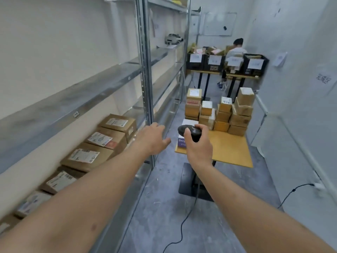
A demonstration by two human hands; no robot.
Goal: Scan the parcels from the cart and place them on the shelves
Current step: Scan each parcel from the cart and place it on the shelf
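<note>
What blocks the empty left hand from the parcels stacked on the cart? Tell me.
Nothing visible does. The left hand reaches forward, open, beside the shelf post. The parcels sit beyond it on the cart top. The right hand grips the scanner alongside, not across that path.

A parcel storeroom: metal shelving (145,70) bears labelled cardboard boxes (85,156); beside it, stacked parcels (218,114) and, beyond it, labelled crates (215,61).
</note>
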